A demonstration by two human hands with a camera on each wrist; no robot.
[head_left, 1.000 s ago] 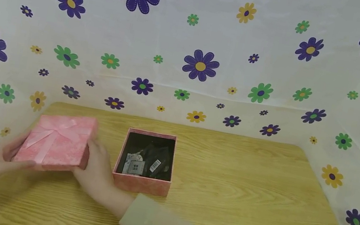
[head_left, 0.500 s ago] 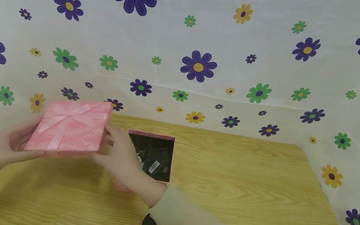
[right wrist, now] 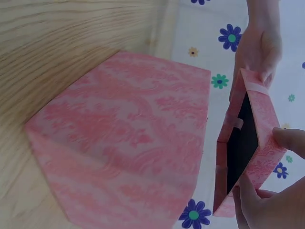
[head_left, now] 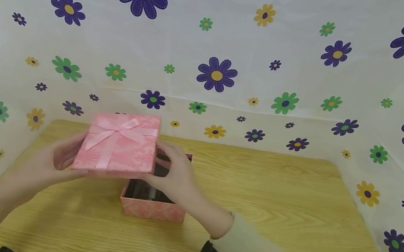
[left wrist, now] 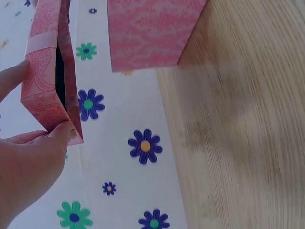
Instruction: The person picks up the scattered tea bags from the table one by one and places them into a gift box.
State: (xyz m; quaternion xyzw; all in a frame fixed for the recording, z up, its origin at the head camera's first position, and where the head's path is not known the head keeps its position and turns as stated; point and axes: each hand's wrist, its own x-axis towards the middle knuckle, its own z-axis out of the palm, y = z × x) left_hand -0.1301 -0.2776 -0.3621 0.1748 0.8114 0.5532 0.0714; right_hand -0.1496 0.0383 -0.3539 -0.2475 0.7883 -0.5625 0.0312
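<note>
A pink box lid [head_left: 119,143] with a ribbon bow is held in the air between both hands. My left hand [head_left: 47,162] grips its left side, and my right hand [head_left: 178,176] grips its right side. Below and slightly right of the lid, the pink patterned box [head_left: 154,211] stands on the table with its top uncovered. Lid and right hand hide much of its dark inside. In the right wrist view the lid's black underside [right wrist: 240,143] shows, apart from the box wall [right wrist: 128,129]. The left wrist view has the lid [left wrist: 45,71] beside the box [left wrist: 147,33].
The wood-grain table [head_left: 275,193] extends to the right of the box. A white cloth [head_left: 188,20] printed with flowers rises at the back and along both sides. A black strap [head_left: 210,250] hangs at the right cuff.
Both hands have carried the lid up and to the right, from left of the box to partly over it. The box stays in its place, now more covered from view.
</note>
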